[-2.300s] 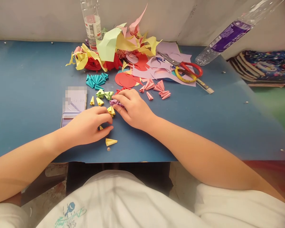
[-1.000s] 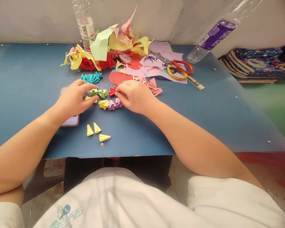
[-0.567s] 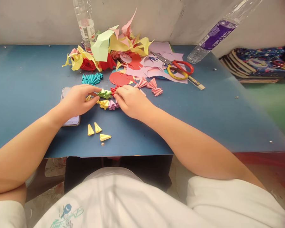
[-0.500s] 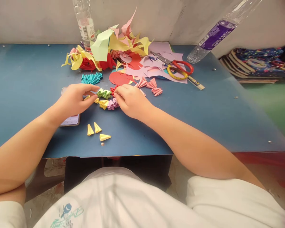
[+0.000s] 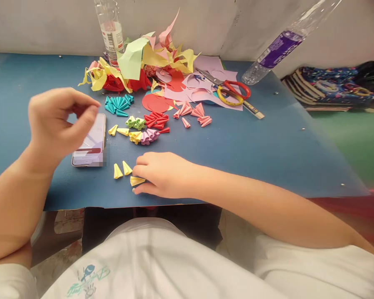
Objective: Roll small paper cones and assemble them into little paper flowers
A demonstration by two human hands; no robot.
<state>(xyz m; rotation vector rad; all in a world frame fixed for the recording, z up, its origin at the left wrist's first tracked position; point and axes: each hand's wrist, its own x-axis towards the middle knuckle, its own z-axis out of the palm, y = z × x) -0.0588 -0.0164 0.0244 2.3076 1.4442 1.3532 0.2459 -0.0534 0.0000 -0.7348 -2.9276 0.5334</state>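
Note:
My left hand [image 5: 60, 122] is raised above the phone [image 5: 89, 141], thumb and forefinger tips pinched together; whether something small is between them I cannot make out. Low over the table near its front edge, my right hand [image 5: 162, 174] has its thumb and fingers apart around a yellow paper cone [image 5: 137, 181]. Two more yellow paper cones [image 5: 122, 169] stand to its left. Farther back are joined green cones [image 5: 135, 122], yellow fan-shaped cones [image 5: 135, 137], purple cones [image 5: 149, 136], and a cluster of red cones [image 5: 156, 120]. Two loose yellow cones [image 5: 117, 131] lie beside the phone.
Teal cones [image 5: 118, 104] and pink cones [image 5: 195, 112] lie behind. Paper scraps [image 5: 131, 60] are heaped near the wall with a clear bottle [image 5: 112, 39]. Scissors [image 5: 232, 92], a box cutter [image 5: 254, 110] and a purple-labelled bottle [image 5: 279, 50] are at the right.
My left hand has lifted and moved left from the cone rows to above the phone. My right hand has left the red cones and come down toward the front yellow cones.

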